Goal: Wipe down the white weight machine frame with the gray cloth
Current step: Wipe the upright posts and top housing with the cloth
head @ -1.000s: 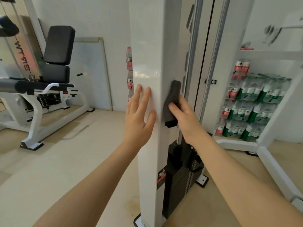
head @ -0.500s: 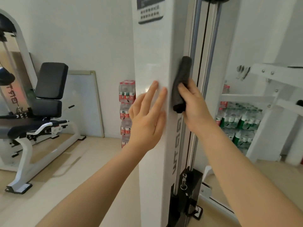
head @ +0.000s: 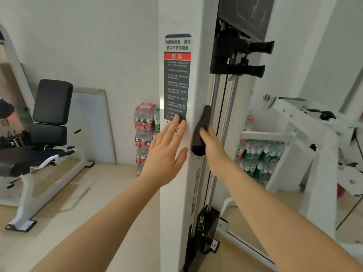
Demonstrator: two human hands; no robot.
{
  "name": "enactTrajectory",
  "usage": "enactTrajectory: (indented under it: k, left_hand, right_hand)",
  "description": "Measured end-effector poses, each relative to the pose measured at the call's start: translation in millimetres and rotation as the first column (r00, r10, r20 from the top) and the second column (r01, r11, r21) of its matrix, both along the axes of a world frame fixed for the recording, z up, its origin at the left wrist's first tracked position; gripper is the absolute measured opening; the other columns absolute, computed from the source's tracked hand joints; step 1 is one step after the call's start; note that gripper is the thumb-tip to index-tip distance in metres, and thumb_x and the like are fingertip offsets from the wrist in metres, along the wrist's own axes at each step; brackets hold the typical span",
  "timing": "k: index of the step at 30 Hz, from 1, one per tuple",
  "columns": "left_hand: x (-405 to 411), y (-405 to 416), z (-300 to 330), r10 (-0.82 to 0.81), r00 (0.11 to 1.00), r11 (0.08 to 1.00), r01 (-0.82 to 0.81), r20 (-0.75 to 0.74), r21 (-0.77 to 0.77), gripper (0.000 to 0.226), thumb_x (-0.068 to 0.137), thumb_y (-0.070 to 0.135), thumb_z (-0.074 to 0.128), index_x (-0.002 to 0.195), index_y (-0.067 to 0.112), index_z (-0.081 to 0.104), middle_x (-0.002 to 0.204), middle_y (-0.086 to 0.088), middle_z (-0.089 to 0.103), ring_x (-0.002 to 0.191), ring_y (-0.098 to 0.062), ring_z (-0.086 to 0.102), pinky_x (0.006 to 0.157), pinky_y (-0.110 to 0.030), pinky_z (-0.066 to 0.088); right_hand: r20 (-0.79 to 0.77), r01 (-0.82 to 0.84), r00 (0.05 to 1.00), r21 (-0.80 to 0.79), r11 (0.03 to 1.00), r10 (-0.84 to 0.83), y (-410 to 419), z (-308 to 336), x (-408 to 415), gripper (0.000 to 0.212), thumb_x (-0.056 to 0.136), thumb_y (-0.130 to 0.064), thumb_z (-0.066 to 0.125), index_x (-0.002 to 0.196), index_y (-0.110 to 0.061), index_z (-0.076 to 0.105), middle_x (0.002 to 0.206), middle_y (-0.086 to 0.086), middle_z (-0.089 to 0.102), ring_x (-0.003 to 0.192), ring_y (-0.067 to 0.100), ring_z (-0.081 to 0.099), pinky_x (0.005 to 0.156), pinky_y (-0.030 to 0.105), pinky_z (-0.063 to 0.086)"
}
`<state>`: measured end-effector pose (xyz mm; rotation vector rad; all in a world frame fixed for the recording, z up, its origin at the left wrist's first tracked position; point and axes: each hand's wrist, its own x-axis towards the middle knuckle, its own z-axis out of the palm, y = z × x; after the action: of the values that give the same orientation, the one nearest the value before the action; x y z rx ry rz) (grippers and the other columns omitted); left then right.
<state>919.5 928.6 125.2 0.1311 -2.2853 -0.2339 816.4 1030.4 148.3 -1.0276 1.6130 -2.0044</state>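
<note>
On white frame edge, dark gray cloth bunched lengthwise, right hand pressing

Glossy white painted metal frame; matt gray cloth; smooth printed warning sticker.

White frame w/ red-n-dark label; gray cloth; black bench pads.
</note>
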Motion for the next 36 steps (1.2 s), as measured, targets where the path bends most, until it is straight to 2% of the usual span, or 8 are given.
enactTrajectory:
  k: [3, 6, 9, 17, 22, 27, 31, 36]
  left_hand:
    - [3.0, -0.1, 19.2, 0.024, 0.997, 1.0, -0.025, 0.077, 0.006, 0.064, 0.096, 0.035, 0.039, 0.138, 0.039, -0.009, 0.149, 0.015, -0.014, 0.132, 0.001, -0.012, 0.109, -0.031, 0.003]
    - [4.7, 2.3, 36.9, 0.051, 0.996, 0.998, -0.053, 0.078, 0.024, 0.065, 0.095, 0.035, 0.038, 0.143, 0.035, -0.006, 0.155, 0.008, -0.006, 0.142, -0.013, -0.001, 0.112, -0.036, 0.01]
    - [0.9, 1.9, 53.6, 0.029, 0.999, 1.0, -0.029, 0.026, 0.004, 0.065, 0.095, 0.034, 0.04, 0.143, 0.034, -0.004, 0.154, 0.012, -0.006, 0.14, -0.01, -0.002, 0.11, -0.034, 0.009]
    - [-22.8, -13.9, 123.0, -0.049, 0.985, 0.999, 0.046, -0.168, -0.021, 0.062, 0.095, 0.026, 0.043, 0.146, 0.024, 0.007, 0.154, 0.006, -0.001, 0.142, -0.019, 0.0, 0.112, -0.028, 0.002]
    - [-31.2, -16.0, 150.1, -0.041, 0.961, 0.999, 0.03, -0.273, -0.044, 0.057, 0.095, 0.025, 0.043, 0.146, 0.02, 0.018, 0.155, -0.002, 0.009, 0.141, -0.021, 0.007, 0.11, -0.025, 0.004]
    - [-35.0, -22.7, 150.9, -0.025, 0.958, 0.996, -0.001, -0.287, -0.091, 0.056, 0.092, 0.031, 0.036, 0.146, 0.023, 0.02, 0.153, 0.005, 0.01, 0.14, -0.022, 0.011, 0.108, -0.031, 0.009]
    - [-39.4, -32.0, 165.4, -0.03, 0.948, 0.979, -0.036, -0.316, -0.201, 0.057, 0.091, 0.034, 0.034, 0.145, 0.019, 0.023, 0.15, 0.003, 0.008, 0.14, -0.021, 0.012, 0.108, -0.035, 0.011]
    - [-44.8, -33.2, 172.0, -0.079, 0.921, 0.975, -0.008, -0.382, -0.22, 0.052, 0.09, 0.029, 0.031, 0.141, 0.02, 0.023, 0.149, -0.001, 0.014, 0.138, -0.02, 0.016, 0.109, -0.036, 0.016]
  right_hand:
    - [0.009, -0.005, 1.0, 0.06, 0.998, 0.004, 9.4, 9.6, 4.3, 0.033, 0.1, -0.027, 0.038, 0.132, -0.031, 0.04, 0.108, -0.015, 0.059, 0.102, 0.003, 0.056, 0.075, 0.016, 0.045]
    - [-0.063, 0.02, 0.998, -0.004, 1.0, -0.021, 8.4, 51.4, 2.9, 0.033, 0.099, -0.027, 0.04, 0.132, -0.031, 0.041, 0.113, -0.01, 0.059, 0.104, 0.007, 0.056, 0.081, 0.022, 0.048]
    - [-0.12, 0.046, 0.991, -0.068, 0.997, -0.054, 4.2, 93.5, 1.4, 0.038, 0.099, -0.026, 0.04, 0.136, -0.028, 0.038, 0.122, -0.003, 0.056, 0.111, 0.014, 0.054, 0.095, 0.032, 0.046]
    - [-0.163, 0.064, 0.982, -0.199, 0.978, -0.097, -10.3, 171.3, -7.2, 0.025, 0.099, -0.02, 0.038, 0.119, -0.026, 0.051, 0.117, 0.001, 0.061, 0.111, 0.018, 0.057, 0.101, 0.039, 0.043]
    - [-0.244, 0.049, 0.967, -0.119, 0.992, -0.077, -4.0, 146.4, -7.7, 0.023, 0.099, -0.025, 0.038, 0.113, -0.04, 0.049, 0.107, -0.016, 0.063, 0.097, -0.003, 0.061, 0.083, 0.018, 0.05]
    - [-0.314, 0.143, 0.93, -0.17, 0.975, -0.191, -8.6, 158.0, -6.2, 0.032, 0.099, -0.017, 0.038, 0.13, -0.024, 0.043, 0.114, -0.01, 0.059, 0.102, -0.002, 0.057, 0.087, 0.016, 0.048]
    - [-0.328, 0.27, 0.884, -0.228, 0.936, -0.335, -21.6, 177.1, 0.1, 0.022, 0.101, -0.019, 0.033, 0.12, -0.027, 0.041, 0.097, -0.018, 0.054, 0.078, -0.02, 0.053, 0.065, -0.003, 0.04]
    - [-0.471, 0.499, 0.666, -0.294, 0.815, -0.578, -26.0, 171.3, 15.5, 0.035, 0.1, -0.018, 0.035, 0.134, -0.01, 0.043, 0.134, 0.002, 0.04, 0.105, 0.002, 0.046, 0.089, 0.007, 0.038]
